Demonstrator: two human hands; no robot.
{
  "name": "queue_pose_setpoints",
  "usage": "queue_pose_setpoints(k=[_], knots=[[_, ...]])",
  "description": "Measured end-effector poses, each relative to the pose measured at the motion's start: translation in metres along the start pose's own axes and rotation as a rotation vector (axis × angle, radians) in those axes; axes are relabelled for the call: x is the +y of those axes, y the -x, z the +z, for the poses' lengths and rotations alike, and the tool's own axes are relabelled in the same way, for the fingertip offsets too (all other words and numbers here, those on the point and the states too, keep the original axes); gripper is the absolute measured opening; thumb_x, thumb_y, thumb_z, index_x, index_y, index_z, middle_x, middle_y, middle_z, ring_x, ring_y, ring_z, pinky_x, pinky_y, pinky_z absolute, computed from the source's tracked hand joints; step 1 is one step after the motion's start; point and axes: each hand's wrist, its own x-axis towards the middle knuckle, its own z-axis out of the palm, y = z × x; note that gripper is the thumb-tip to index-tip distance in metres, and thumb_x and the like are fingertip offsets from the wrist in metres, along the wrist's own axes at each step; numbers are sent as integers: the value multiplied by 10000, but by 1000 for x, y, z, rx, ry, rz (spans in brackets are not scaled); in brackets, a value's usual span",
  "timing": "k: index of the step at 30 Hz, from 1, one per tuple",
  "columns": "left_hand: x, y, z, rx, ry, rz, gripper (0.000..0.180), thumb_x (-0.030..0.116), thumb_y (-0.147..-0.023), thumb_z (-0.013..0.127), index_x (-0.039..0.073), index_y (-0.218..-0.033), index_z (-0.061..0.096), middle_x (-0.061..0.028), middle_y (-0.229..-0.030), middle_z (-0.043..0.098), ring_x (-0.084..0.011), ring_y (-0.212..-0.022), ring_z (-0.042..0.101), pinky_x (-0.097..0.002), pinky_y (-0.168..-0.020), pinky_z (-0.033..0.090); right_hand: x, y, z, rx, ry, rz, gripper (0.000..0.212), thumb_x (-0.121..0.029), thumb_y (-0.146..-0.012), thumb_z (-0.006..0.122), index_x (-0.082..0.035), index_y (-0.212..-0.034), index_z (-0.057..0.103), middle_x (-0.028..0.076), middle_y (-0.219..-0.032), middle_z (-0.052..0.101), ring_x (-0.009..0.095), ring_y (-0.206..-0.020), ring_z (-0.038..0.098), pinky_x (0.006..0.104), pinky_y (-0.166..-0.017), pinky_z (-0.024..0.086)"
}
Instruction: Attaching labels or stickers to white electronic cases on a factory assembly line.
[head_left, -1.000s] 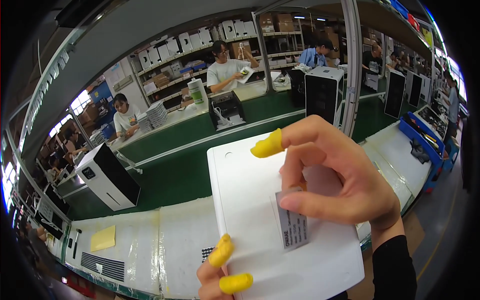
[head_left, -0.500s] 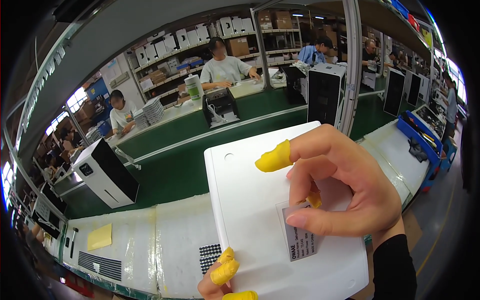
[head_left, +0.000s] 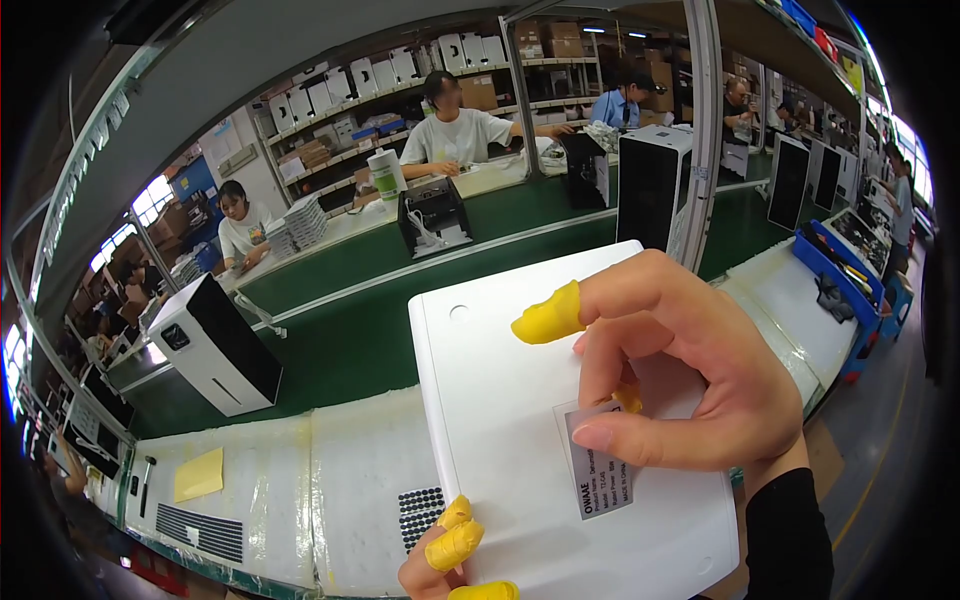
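Note:
A white boxy appliance housing (head_left: 500,430) stands tilted in front of me, its broad flat face upward. My right hand (head_left: 700,370) is over that face, with yellow finger cots on at least two fingers. Its thumb and fingers pinch the upper end of a grey printed label (head_left: 605,480), which has a clear margin along one side. The label lies close against the housing; whether it is stuck down I cannot tell. At the lower left edge my left hand (head_left: 450,560), also in yellow finger cots, grips the housing, and its palm is out of sight.
On my bench (head_left: 360,450) lie a sheet of black round pads (head_left: 420,512), a black-striped sheet (head_left: 200,532), a yellow paper (head_left: 199,475) and a hammer-like tool (head_left: 147,485). Beyond runs a green conveyor belt (head_left: 330,340) carrying white-and-black appliances (head_left: 215,345). Several co-workers sit across it.
My hands, the label and the housing stay nearly in place. Appliances on the belt have shifted slightly. A co-worker opposite has stretched one arm out to the right.

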Motion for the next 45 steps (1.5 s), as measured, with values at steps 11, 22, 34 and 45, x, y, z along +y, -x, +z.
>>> queue_pose_setpoints(k=[11,22,34,45], knots=[[-13,7,-11,-68,190,7,424,195,-759,533,38,-1143,446,-379,-1404,296,-471,-1291,359,-542,-1113,200,4,-2,3,-5,176,-139,462,32,-732,730,-27,-1142,525,40,-728,617,79,-645,579,191,-540,414],[-14,9,-13,-65,222,-11,463,216,-743,572,50,-1157,446,-354,-1417,307,-441,-1315,339,-519,-1118,181,3,-6,5,-15,172,-188,406,58,-731,725,-4,-1102,572,60,-745,630,92,-650,596,195,-522,439],[-12,7,-17,-74,136,-6,415,216,-777,539,55,-1150,452,-355,-1412,312,-438,-1268,388,-509,-1099,230,5,-10,8,-5,256,-296,311,82,-709,723,-20,-993,647,64,-788,633,129,-668,588,220,-571,484],[-15,9,-17,-80,138,45,407,169,-755,536,54,-1141,474,-367,-1383,327,-461,-1275,365,-543,-1102,221,4,-19,-4,-44,884,-501,369,-245,-802,696,-91,-1122,598,76,-1138,582,279,-1033,531,409,-958,402]])
